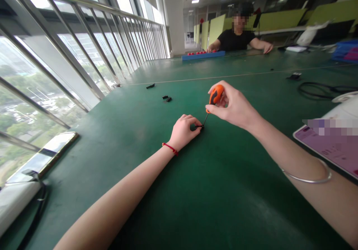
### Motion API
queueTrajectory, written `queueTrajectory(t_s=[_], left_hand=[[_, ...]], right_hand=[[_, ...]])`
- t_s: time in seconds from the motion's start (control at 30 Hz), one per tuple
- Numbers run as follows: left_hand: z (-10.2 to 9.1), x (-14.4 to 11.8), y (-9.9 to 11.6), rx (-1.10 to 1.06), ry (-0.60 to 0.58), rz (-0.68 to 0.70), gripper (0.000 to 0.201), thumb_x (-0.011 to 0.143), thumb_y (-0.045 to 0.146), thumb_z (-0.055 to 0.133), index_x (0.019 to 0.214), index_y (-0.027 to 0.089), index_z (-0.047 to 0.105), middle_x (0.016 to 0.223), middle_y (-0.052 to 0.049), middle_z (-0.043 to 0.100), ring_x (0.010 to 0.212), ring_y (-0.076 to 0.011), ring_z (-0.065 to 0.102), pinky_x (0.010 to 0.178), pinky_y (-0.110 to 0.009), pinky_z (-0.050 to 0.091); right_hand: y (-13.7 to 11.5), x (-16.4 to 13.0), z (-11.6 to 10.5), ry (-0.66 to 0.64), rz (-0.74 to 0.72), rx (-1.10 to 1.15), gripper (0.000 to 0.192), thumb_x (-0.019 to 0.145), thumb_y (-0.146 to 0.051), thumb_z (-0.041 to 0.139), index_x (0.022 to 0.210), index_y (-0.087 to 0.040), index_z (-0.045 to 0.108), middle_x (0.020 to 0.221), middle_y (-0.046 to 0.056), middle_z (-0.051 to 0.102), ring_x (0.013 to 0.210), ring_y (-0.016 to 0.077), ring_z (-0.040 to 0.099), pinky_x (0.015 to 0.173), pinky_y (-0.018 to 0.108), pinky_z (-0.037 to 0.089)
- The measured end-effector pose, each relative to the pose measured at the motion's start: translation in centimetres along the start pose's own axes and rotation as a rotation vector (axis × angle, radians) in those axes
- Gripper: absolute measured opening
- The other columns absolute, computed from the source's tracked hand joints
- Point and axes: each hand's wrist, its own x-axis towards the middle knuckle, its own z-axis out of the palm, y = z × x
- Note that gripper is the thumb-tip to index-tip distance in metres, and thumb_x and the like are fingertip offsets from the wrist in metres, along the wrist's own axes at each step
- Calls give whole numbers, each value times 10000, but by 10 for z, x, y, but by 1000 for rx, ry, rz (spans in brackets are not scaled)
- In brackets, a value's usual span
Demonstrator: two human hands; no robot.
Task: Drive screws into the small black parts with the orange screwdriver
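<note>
While the left hand [184,129] pinched a small black part [199,126] between its fingertips, the right hand [233,106] closed round an orange screwdriver [217,93]; the green table [179,194] stood beside railings [112,12].

I can't read a single word from here. The purple panel [321,145] at the right of the desk [237,205] carries faint markings, perhaps digits, too blurred to make out.

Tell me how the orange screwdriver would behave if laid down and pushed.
The screwdriver would probably roll or swivel, its rounded handle being far thicker than its shaft. That bulk suggests most weight sits there. The thin, straight shaft is likely stiff.
</note>
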Motion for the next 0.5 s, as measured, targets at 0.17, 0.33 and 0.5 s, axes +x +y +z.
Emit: queueTrajectory(t_s=[0.17,0.33,0.5], left_hand=[[0,0,0,-4,-4,1,93,770,196,588,789,202,679,849,-14,660,857,-196,532,804,-319,468],[0,0,0,6,-7,5,94,771,196,585,794,198,677,862,-20,657,861,-197,536,808,-324,467],[-1,0,1,6,-6,6,90,766,184,588,788,199,674,858,-16,658,856,-196,536,794,-322,467]], right_hand=[[3,-1,3,60,50,-19,273,734,-437,609,645,-182,571,601,14,561,549,135,499,538,275,372],[5,-3,5,70,-28,3,245,650,-317,682,843,-211,574,643,-24,568,515,117,473,499,251,351],[-2,-13,7,157,29,-38,248,742,-412,605,634,-194,561,560,-7,531,519,121,470,531,261,358]])
